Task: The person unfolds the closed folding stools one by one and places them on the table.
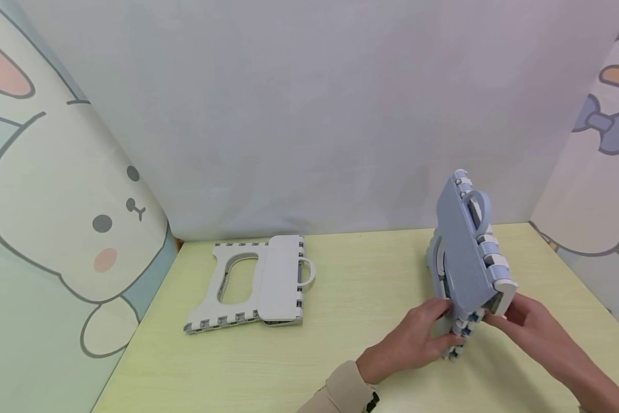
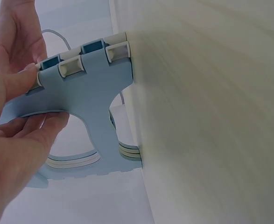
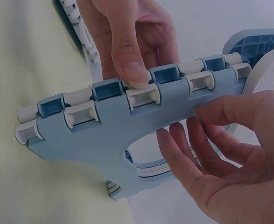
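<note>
A blue folding step stool (image 1: 464,246) with white hinge pieces stands tilted on its edge at the right of the table, its legs folded nearly flat. My left hand (image 1: 417,338) grips one leg panel; in the left wrist view the thumb lies along the hinged edge and fingers reach into the oval opening. From the other side my right hand (image 3: 235,158) pinches the opposite leg panel between thumb and fingers, below the hinge row (image 3: 141,95). A blue carry loop (image 1: 479,212) sticks out from the stool's upper side.
Flat on the left half of the table (image 1: 361,287) lies a white folding stool (image 1: 283,278), folded, with its loop handle (image 1: 309,272) pointing right. A pale back wall (image 1: 309,126) and side panels with cartoon animals (image 1: 102,218) enclose the table.
</note>
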{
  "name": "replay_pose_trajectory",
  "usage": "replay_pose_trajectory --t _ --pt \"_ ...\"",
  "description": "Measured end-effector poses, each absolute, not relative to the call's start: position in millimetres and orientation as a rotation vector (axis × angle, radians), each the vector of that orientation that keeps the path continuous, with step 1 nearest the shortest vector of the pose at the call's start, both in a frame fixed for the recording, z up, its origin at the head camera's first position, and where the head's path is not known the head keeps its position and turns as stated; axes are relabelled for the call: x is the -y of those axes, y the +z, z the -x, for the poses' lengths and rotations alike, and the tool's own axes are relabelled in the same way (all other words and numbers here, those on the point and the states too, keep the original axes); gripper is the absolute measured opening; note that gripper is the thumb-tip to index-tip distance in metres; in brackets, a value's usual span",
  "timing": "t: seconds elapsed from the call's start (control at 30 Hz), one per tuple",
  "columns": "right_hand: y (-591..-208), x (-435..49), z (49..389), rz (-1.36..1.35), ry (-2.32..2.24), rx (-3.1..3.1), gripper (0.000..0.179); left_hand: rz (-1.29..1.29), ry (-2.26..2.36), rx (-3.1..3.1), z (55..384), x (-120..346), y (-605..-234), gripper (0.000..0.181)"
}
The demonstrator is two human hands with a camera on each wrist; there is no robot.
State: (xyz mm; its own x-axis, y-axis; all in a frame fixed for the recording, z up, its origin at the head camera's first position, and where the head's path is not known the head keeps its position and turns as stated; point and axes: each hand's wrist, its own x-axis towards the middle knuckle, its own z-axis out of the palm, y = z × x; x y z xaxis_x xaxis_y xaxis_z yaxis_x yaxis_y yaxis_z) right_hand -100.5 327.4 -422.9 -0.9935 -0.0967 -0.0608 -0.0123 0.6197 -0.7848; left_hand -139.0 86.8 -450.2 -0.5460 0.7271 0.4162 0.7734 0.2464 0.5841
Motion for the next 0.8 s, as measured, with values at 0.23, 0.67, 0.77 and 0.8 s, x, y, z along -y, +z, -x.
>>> replay_pose_trajectory --t 0.23,0.67,0.77,0.8 --pt "-430 -329 101 0.129 -1.362 -2.764 0.054 1.475 -1.182 2.424 140 -85 -451 0.045" --pt "-441 -334 101 0.312 -1.497 -2.78 0.049 1.483 -1.156 2.416 140 -86 -450 0.047" --pt "-443 -336 101 0.394 -1.535 -2.753 0.054 1.479 -1.138 2.4 139 -86 -450 0.046" --pt "-443 -336 100 0.403 -1.54 -2.746 0.056 1.479 -1.135 2.396 139 -86 -450 0.046"
